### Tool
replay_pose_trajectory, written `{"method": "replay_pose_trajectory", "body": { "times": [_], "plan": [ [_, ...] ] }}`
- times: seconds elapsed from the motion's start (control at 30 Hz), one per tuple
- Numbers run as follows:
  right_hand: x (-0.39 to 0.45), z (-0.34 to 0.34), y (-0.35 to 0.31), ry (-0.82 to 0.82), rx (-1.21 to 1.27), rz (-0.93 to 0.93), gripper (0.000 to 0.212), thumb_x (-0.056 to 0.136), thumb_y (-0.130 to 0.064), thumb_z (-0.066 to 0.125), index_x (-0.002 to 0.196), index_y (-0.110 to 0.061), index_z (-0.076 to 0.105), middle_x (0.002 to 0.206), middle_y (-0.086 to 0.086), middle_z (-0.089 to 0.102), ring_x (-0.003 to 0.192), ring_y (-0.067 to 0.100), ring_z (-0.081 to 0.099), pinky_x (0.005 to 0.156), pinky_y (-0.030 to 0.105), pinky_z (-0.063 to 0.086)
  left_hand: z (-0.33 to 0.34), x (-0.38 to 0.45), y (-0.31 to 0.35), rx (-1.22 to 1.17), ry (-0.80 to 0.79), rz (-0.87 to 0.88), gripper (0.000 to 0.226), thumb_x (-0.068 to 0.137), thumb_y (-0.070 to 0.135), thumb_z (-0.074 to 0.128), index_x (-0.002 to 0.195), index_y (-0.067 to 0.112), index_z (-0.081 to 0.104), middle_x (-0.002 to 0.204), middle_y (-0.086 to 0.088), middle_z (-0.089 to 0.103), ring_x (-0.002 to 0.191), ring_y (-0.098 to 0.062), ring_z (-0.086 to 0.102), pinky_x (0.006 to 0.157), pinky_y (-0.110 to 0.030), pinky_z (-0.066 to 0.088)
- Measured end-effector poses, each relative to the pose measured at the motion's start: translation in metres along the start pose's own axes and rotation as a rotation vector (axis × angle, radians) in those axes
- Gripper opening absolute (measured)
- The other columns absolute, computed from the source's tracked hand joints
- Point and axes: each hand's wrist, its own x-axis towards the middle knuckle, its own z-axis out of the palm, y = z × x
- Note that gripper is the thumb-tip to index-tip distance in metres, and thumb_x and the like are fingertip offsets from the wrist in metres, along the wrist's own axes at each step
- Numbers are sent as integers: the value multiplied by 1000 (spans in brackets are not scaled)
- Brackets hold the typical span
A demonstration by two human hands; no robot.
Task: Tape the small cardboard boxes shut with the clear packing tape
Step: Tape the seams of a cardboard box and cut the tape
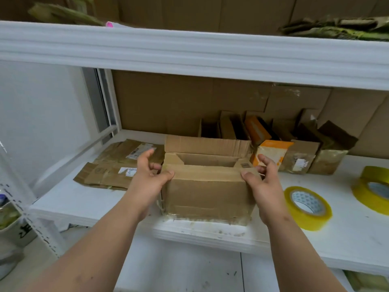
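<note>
Cardboard box (207,190) at the front edge of the white shelf (345,239), its near flap folded in and its far flap upright. Left hand (150,175) and right hand (260,178) each pinch an end of the near flap; good practice is to press both long flaps flat and edge to edge before reaching for the tape roll (307,207) lying near on the right
</note>
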Motion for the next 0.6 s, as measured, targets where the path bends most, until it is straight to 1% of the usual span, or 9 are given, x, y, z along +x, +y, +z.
{"method": "replay_pose_trajectory", "body": {
  "times": [0.07,0.1,0.17,0.27,0.4,0.47,0.5,0.53,0.6],
  "plan": [
    [7,-2,-3,-40,-92,-8,72,91,-22,66,150,-40,28,134,-11,46,118,15,49,94,32,47,2,4,6,50,-41,7,86,91,8,67,154,39,16,131,5,44,96,-6,50,86,-29,45],
    [10,-3,-5,-59,-124,-5,80,90,-20,67,153,-41,22,144,-10,39,125,16,45,102,37,45,3,7,8,61,-61,5,91,91,5,65,155,39,10,144,7,38,103,-6,49,92,-32,44],
    [16,-4,-9,-114,-150,8,91,86,-17,67,155,-43,14,151,-10,33,129,14,40,107,41,42,6,13,12,73,-109,-6,96,91,2,59,155,44,2,158,11,24,121,-11,42,105,-40,41],
    [24,-6,-15,-219,-200,-1,100,79,-17,67,154,-49,8,157,-16,28,135,11,36,108,40,40,8,19,19,156,-156,-7,96,89,2,58,153,49,4,156,6,28,123,-17,44,104,-41,43],
    [31,-8,-20,-295,-218,1,100,83,-7,64,153,-51,7,157,-12,28,130,6,40,102,32,41,11,24,24,271,-117,85,101,84,0,66,155,42,9,144,2,36,119,-12,44,95,-29,42],
    [30,-9,-22,-310,-220,-18,94,85,-6,64,150,-53,16,147,-11,35,113,5,54,89,29,47,10,24,23,254,-116,129,105,81,-4,69,154,45,11,129,8,44,108,-4,49,84,-19,45],
    [29,-9,-21,-302,-230,-43,85,85,-6,65,146,-51,27,142,-13,41,107,6,57,87,28,48,8,23,21,268,-118,159,101,81,-3,70,152,47,18,123,11,46,102,-1,51,82,-17,46],
    [29,-8,-19,-283,-252,-75,70,85,-7,66,138,-46,42,135,-14,47,108,7,56,89,28,47,7,23,18,312,-113,200,90,82,0,69,148,47,30,122,13,46,102,0,51,86,-18,47],
    [29,-5,-14,-227,-284,-128,39,85,-8,68,114,-35,65,125,-12,53,118,10,51,94,19,40,4,23,12,438,-96,268,55,87,11,65,134,38,56,126,15,45,114,-1,46,104,-24,39]
  ]
}}
